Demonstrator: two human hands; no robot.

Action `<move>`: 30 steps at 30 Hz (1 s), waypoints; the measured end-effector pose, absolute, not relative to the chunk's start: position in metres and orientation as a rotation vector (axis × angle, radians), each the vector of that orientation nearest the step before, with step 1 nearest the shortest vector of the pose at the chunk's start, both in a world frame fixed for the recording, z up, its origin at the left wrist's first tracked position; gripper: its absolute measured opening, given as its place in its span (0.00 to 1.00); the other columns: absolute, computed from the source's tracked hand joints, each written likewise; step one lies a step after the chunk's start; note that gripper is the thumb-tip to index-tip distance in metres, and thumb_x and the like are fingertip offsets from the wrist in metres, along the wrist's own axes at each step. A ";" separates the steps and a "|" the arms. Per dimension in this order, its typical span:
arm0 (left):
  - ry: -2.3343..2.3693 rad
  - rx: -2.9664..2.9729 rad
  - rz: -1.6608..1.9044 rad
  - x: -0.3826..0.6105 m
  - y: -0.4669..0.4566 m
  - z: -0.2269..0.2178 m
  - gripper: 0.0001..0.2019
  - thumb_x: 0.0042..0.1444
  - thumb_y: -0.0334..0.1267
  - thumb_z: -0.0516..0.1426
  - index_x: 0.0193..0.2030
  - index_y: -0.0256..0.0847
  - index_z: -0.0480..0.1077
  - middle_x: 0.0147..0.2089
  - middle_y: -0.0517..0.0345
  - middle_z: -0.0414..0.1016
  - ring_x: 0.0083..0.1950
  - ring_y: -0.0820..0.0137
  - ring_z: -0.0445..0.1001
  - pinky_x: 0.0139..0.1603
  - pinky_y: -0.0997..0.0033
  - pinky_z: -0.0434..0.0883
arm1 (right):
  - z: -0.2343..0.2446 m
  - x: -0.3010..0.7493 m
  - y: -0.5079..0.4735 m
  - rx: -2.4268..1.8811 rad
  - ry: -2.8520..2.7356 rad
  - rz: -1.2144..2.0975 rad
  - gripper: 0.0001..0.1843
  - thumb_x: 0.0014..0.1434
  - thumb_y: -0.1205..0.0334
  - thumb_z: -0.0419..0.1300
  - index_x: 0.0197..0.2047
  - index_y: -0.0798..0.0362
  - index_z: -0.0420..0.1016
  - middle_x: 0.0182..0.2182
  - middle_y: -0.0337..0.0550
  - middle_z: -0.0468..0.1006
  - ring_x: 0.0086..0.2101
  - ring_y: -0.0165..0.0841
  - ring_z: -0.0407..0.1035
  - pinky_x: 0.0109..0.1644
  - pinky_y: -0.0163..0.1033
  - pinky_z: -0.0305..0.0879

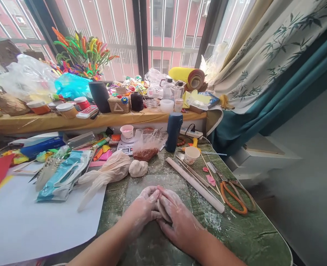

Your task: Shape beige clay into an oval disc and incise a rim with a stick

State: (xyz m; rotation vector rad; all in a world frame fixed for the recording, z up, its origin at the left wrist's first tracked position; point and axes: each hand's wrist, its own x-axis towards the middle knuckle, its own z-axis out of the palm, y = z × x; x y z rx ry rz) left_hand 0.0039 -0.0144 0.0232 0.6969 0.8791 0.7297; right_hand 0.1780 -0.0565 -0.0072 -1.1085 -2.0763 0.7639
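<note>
Pale soft dough piece [161, 213], mostly hidden, lies between the floury left hand [141, 211] and right hand [178, 220], both closed together around it on the green table [249, 236], near the long white rolling pin [195, 184].

Table [246, 236]: green top, flour-dusted. Clear mat [152, 183] at front centre. Dough ball [138, 168] just behind mat, touching pale bag [108, 171] on its left. Rolling pin [195, 184] lies diagonal just right of mat; thin sticks [198, 176] beside it. Orange-handled scissors [234, 197] further right, near edge. Paper cup [191, 155] near pin's far end. Blue bottle [174, 131] upright behind, clear bag [147, 146] with red-brown lump just left of it. White sheet [27, 221] covers left front.
</note>
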 end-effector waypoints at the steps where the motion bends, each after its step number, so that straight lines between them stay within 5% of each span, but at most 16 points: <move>1: 0.865 0.682 0.730 0.003 -0.014 0.020 0.27 0.51 0.59 0.68 0.47 0.40 0.72 0.38 0.52 0.79 0.35 0.65 0.79 0.38 0.67 0.74 | -0.010 0.174 -0.056 -1.138 -1.991 0.797 0.39 0.60 0.69 0.60 0.74 0.50 0.58 0.72 0.50 0.59 0.70 0.43 0.52 0.74 0.56 0.50; 5: 0.939 0.740 0.785 -0.013 0.002 0.019 0.29 0.48 0.58 0.70 0.49 0.39 0.73 0.41 0.50 0.80 0.38 0.62 0.80 0.39 0.65 0.75 | -0.005 0.164 -0.059 -1.244 -1.185 1.255 0.31 0.63 0.59 0.62 0.69 0.50 0.66 0.64 0.51 0.73 0.63 0.46 0.67 0.69 0.56 0.61; 10: 1.114 0.752 1.083 -0.037 0.031 0.011 0.23 0.42 0.54 0.72 0.36 0.37 0.75 0.30 0.57 0.76 0.29 0.69 0.74 0.30 0.72 0.70 | 0.008 0.168 -0.055 -0.979 -0.321 1.603 0.22 0.63 0.52 0.62 0.55 0.56 0.76 0.55 0.53 0.81 0.58 0.47 0.73 0.64 0.57 0.69; 17: 1.084 0.618 1.228 -0.035 0.032 0.000 0.21 0.44 0.53 0.69 0.34 0.38 0.73 0.28 0.60 0.74 0.28 0.73 0.72 0.29 0.74 0.68 | 0.031 0.190 -0.036 -1.102 -0.687 1.408 0.26 0.70 0.46 0.47 0.56 0.54 0.77 0.56 0.54 0.80 0.57 0.50 0.75 0.62 0.64 0.70; 20: 1.055 0.590 1.245 -0.035 0.030 0.000 0.21 0.44 0.53 0.69 0.34 0.38 0.73 0.28 0.60 0.75 0.28 0.72 0.72 0.30 0.74 0.68 | 0.064 0.209 -0.035 -1.128 -1.047 0.878 0.31 0.72 0.43 0.43 0.68 0.50 0.66 0.65 0.52 0.72 0.62 0.50 0.68 0.64 0.65 0.66; 24: 1.029 0.574 1.230 -0.036 0.031 0.001 0.22 0.42 0.54 0.70 0.33 0.37 0.74 0.27 0.59 0.75 0.27 0.73 0.71 0.28 0.75 0.67 | 0.069 0.215 -0.041 -1.171 -1.783 0.189 0.34 0.71 0.45 0.50 0.75 0.45 0.53 0.74 0.47 0.54 0.71 0.52 0.50 0.71 0.68 0.51; 30: 1.011 0.561 1.217 -0.036 0.030 0.003 0.20 0.46 0.53 0.69 0.33 0.36 0.74 0.27 0.58 0.75 0.27 0.72 0.72 0.29 0.73 0.68 | 0.001 0.199 -0.044 -1.221 -2.407 0.401 0.36 0.70 0.50 0.55 0.76 0.51 0.52 0.72 0.52 0.59 0.70 0.50 0.52 0.73 0.65 0.49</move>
